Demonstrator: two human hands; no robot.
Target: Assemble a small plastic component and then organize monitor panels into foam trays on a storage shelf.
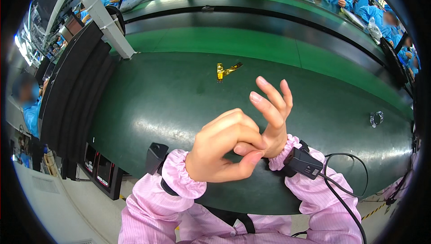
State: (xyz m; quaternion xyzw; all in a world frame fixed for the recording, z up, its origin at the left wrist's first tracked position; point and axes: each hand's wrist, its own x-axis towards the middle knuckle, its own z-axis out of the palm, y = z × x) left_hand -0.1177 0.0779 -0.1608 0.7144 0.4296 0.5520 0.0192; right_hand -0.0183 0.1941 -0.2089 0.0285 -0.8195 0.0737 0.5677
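Observation:
My left hand (226,147) is closed, its thumb and fingers brought together against the base of my right hand, just above the cuff. Whatever lies between those fingertips is hidden. My right hand (274,116) is raised with its fingers apart and slightly bent, holding nothing. Beyond both hands, a gold-yellow strip with dark ends (220,72), which looks like a flexible ribbon circuit, lies on the green tabletop (175,93). It forms a rough V shape. Each wrist wears a black device over a pink sleeve; the one on the right wrist (304,163) trails black cables.
A small clear ring-shaped item (376,119) rests at the table's right side. A grey post (102,17) and black ribbed panel (69,91) stand at left. A raised ledge (251,15) runs along the back. Several people in blue work beyond it.

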